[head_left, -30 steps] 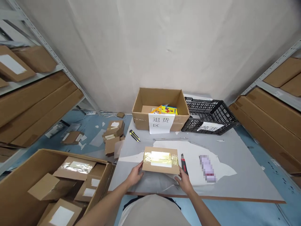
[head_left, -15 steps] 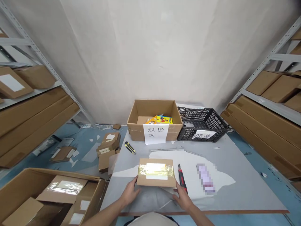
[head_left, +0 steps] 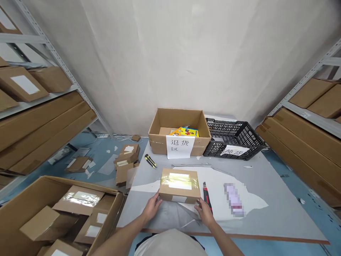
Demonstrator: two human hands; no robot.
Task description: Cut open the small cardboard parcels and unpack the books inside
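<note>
While both hands grip the taped parcel [head_left: 179,185] at its near corners, left hand [head_left: 151,207] and right hand [head_left: 204,212] fingers wrapped on it, it looks light, stiff; tape slick, so hold cardboard edges.

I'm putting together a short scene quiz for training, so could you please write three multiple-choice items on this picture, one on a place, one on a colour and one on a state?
1. Where does the red utility knife lie?
A. Inside the black plastic crate
B. On the table, right of the taped parcel
C. On the floor

2. What colour is the utility knife left of the open carton?
A. Yellow and black
B. Blue
C. White

3. How is the taped parcel held?
A. By one hand only
B. Untouched
C. Left hand and right hand at its near corners

Answers: 1 B, it lies beside the parcel's right edge; 2 A, its body shows yellow and black; 3 C, both hands touch the parcel.
</note>
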